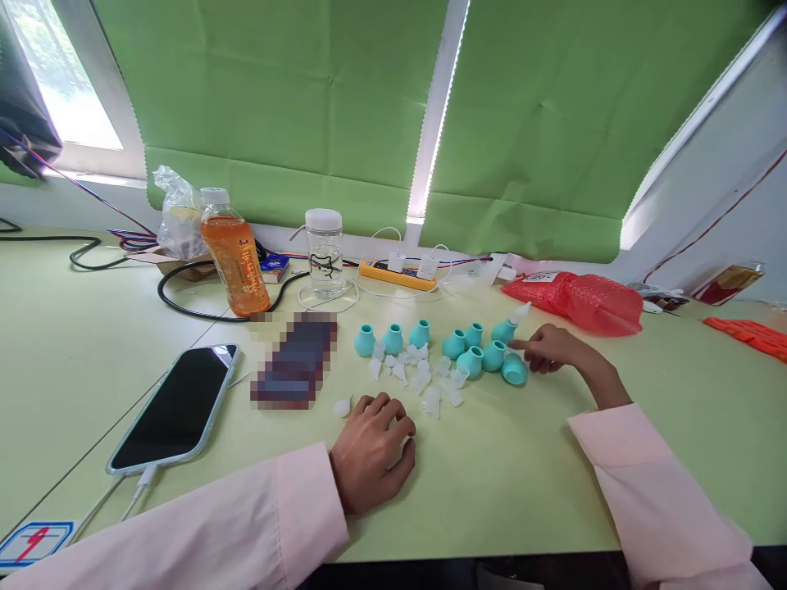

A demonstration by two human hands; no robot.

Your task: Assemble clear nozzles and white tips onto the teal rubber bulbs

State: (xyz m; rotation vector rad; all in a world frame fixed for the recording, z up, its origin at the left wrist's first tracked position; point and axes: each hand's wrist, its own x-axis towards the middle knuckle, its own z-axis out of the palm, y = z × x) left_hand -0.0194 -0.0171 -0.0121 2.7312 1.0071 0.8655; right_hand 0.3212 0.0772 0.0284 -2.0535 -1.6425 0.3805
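Observation:
Several teal squeeze bulbs (470, 362) are grouped on the table, most upright with their round mouths upward. One bulb (503, 331) at the back right has a translucent pointed nozzle (520, 313) in its mouth, tilted to the right. Another bulb (514, 370) lies tipped over. My right hand (549, 348) stretches its index finger to the right side of the bulbs, at or very near them, other fingers curled, holding nothing visible. My left hand (376, 451) rests on the table, fingers loosely bent and thumb apart. Loose translucent nozzle pieces (421, 378) lie before the bulbs; one small piece (343, 406) is beside my left fingertips.
A charging phone (175, 410) and a blurred dark rectangular item (296, 360) lie to the left. Behind stand an orange drink bottle (237, 258) and a clear cup (325, 254). A yellow power strip (397, 274) and red bubble wrap (578, 303) are at the back.

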